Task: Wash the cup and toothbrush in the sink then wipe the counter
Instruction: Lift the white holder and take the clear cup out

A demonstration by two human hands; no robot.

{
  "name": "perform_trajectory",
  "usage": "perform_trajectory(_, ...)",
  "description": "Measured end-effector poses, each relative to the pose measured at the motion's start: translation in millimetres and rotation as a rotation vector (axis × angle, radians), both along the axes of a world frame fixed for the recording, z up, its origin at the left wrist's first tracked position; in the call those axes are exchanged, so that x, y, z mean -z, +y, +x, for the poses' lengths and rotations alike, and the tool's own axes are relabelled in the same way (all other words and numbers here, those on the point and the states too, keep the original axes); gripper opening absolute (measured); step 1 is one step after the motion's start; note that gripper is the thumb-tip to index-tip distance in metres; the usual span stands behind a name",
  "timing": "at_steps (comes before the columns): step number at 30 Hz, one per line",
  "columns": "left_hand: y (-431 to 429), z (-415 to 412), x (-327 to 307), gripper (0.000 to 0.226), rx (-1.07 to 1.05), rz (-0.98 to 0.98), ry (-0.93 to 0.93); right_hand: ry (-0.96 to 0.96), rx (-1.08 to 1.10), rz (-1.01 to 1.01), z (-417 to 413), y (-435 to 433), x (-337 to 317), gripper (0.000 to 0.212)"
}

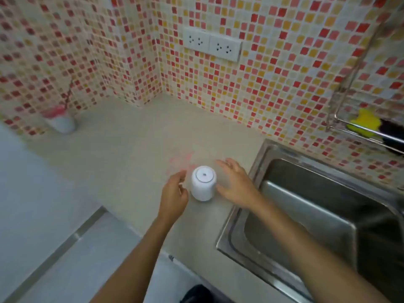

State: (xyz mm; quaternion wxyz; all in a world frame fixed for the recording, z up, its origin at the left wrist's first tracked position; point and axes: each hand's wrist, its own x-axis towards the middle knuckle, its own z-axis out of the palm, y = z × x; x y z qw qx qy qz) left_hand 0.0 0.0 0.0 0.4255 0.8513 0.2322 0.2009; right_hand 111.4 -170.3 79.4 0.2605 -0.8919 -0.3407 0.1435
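Observation:
A white cup [203, 184] stands upside down on the beige counter [122, 162], just left of the steel sink [317, 219]. My left hand [175, 193] hovers close to the cup's left side with fingers loosely curled and holds nothing. My right hand [235, 182] is spread open just right of the cup, fingers straight. Neither hand clearly touches the cup. Faint pink smears [182, 160] mark the counter behind the cup. At the far left a second white cup [61, 121] holds something pink with a thin dark stem; blur hides what it is.
A wire rack [369, 134] on the tiled wall above the sink carries a yellow sponge [364, 122] and something dark. A double wall socket [212, 44] sits on the back wall. The counter's front edge runs diagonally at lower left, with floor beyond.

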Motion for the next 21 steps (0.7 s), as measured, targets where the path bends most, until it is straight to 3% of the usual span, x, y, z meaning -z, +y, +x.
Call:
perform_trajectory(5, -28.3, -7.9, 28.8, 0.062, 0.088, -0.156, 0.011, 0.044, -0.062, -0.049, -10.3, 20.9, 20.3, 0.080)
perform_trajectory(9, -43.3, 5.2, 33.9, 0.069, 0.029, -0.274, -0.045, 0.063, -0.030, 0.005, -11.0, 30.9, 29.4, 0.085)
perform_trajectory(16, -49.1, 29.2, 35.8, 0.068, -0.079, -0.295, -0.102, -0.097, 0.109, -0.078, -15.9, 51.9, 26.6, 0.076)
perform_trajectory(21, -47.8, 27.2, 43.0, 0.098, -0.091, -0.310, 0.018, -0.131, 0.051, -0.140, -9.3, 49.5, 23.5, 0.080)
